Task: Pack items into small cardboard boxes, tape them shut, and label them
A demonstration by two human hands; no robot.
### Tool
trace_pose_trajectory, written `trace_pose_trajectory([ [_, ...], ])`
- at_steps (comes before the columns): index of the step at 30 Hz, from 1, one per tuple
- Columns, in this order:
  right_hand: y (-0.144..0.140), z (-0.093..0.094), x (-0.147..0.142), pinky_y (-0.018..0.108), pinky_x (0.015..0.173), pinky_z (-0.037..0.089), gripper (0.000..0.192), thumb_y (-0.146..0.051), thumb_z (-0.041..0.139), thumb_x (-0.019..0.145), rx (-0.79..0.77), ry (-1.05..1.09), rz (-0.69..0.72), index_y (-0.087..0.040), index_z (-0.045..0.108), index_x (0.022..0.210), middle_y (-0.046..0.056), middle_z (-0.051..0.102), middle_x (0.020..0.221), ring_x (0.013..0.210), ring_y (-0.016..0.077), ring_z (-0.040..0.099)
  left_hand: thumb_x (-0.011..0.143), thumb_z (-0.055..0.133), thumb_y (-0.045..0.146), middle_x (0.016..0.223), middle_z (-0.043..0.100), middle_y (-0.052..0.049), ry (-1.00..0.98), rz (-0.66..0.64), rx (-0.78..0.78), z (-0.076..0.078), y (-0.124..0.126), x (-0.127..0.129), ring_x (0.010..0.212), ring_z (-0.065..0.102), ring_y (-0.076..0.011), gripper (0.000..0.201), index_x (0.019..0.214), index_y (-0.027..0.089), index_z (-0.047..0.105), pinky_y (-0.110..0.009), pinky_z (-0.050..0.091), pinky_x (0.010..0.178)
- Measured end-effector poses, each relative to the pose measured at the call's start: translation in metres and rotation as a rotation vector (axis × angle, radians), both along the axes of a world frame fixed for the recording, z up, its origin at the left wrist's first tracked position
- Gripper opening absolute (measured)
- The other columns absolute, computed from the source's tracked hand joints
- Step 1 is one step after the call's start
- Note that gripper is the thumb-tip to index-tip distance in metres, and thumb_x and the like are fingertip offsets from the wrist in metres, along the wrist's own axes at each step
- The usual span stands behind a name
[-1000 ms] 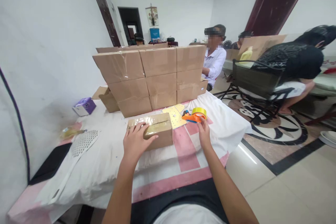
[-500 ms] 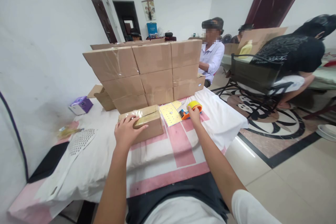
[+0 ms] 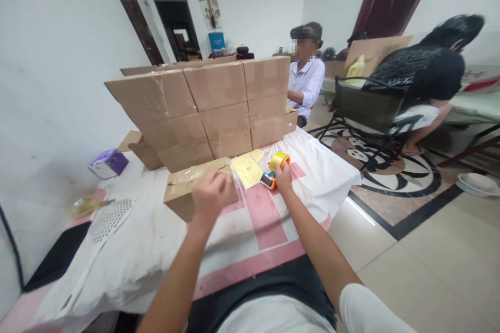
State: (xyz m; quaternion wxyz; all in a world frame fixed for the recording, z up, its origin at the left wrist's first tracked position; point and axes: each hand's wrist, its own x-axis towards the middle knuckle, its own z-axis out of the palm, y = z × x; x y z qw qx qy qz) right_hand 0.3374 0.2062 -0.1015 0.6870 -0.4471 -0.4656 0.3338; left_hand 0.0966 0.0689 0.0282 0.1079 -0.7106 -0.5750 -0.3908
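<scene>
A closed cardboard box (image 3: 182, 192) with shiny tape across its top sits on the cloth-covered table in front of me. My left hand (image 3: 213, 192), smeared by motion, is over the box's right part; its fingers look curled, but whether it holds anything does not show. My right hand (image 3: 284, 176) grips an orange tape dispenser (image 3: 271, 179) with a yellow roll of tape (image 3: 279, 159), tilted just above the table. Between the box and the dispenser lies a flat yellow sheet (image 3: 247, 169) dotted with small marks.
Stacked cardboard boxes (image 3: 224, 114) form a wall behind the small box. On the left are an open carton (image 3: 150, 150), a purple box (image 3: 109, 163), a white perforated fly swatter (image 3: 113, 218) and a black flat object (image 3: 58, 255). A person (image 3: 307, 78) sits beyond; another (image 3: 422, 67) sits right.
My left hand has lifted from the box top and moved right, its spread fingers now curled. My right hand has tilted the tape dispenser. The whole view has shifted slightly.
</scene>
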Motion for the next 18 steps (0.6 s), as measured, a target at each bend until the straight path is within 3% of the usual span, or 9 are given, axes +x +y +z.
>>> trace_pose_trajectory([
  [2,-0.002,0.0,0.0,0.036,0.077,0.06,0.035,-0.052,0.058,0.09,0.032,0.033,-0.002,-0.018,0.065,0.096,0.01,0.077,0.091,0.083,0.0229,0.074,0.1,0.054,0.045,0.093,0.071,-0.008,-0.155,-0.176,-0.088,-0.021,0.008,0.046,0.087,0.065,-0.0205,0.032,0.091,0.024,0.077,-0.033,0.046,0.08],
  [4,-0.003,0.0,0.001,0.036,0.074,0.061,0.036,-0.053,0.06,0.09,0.058,0.07,0.001,-0.018,0.065,0.094,0.009,0.077,0.089,0.079,0.0224,0.074,0.092,0.065,0.044,0.105,0.072,-0.008,-0.368,-0.197,-0.273,-0.046,0.025,0.085,0.097,0.067,-0.0226,0.03,0.113,0.025,0.076,-0.032,0.047,0.081],
  [7,-0.005,0.003,0.006,0.035,0.072,0.061,0.038,-0.056,0.063,0.088,0.079,0.096,0.003,-0.018,0.064,0.093,0.009,0.077,0.087,0.076,0.022,0.074,0.082,0.074,0.044,0.101,0.072,-0.011,-0.707,-0.219,-0.539,-0.078,0.056,0.116,0.098,0.067,-0.0262,0.032,0.101,0.018,0.078,-0.032,0.048,0.08],
  [9,-0.006,0.005,0.008,0.035,0.07,0.061,0.04,-0.058,0.061,0.089,0.083,0.079,-0.002,-0.018,0.065,0.092,0.009,0.077,0.085,0.075,0.0222,0.074,0.082,0.072,0.045,0.09,0.074,-0.01,-0.795,-0.283,-0.613,-0.091,0.074,0.119,0.088,0.068,-0.0243,0.03,0.087,0.016,0.078,-0.031,0.049,0.077],
  [11,-0.008,0.008,0.009,0.035,0.07,0.06,0.041,-0.058,0.058,0.091,0.092,0.027,0.015,-0.018,0.067,0.091,0.01,0.077,0.085,0.076,0.023,0.074,0.082,0.07,0.046,0.091,0.075,-0.01,-0.847,-0.337,-0.629,-0.099,0.086,0.114,0.084,0.067,-0.0216,0.032,0.087,0.016,0.078,-0.03,0.05,0.078],
  [14,-0.013,0.012,0.006,0.036,0.072,0.059,0.039,-0.056,0.062,0.089,0.108,-0.106,0.101,-0.018,0.07,0.088,0.01,0.078,0.085,0.077,0.0248,0.074,0.079,0.072,0.045,0.099,0.076,-0.01,-0.923,-0.374,-0.645,-0.102,0.093,0.106,0.09,0.067,-0.0206,0.031,0.087,0.016,0.078,-0.029,0.05,0.081],
  [18,-0.02,0.015,0.001,0.038,0.072,0.058,0.036,-0.055,0.067,0.084,0.086,-0.112,0.163,-0.019,0.072,0.085,0.009,0.077,0.083,0.076,0.0264,0.074,0.073,0.077,0.046,0.084,0.075,-0.009,-0.987,-0.43,-0.746,-0.103,0.093,0.1,0.081,0.066,-0.02,0.031,0.076,0.015,0.076,-0.029,0.049,0.074],
])
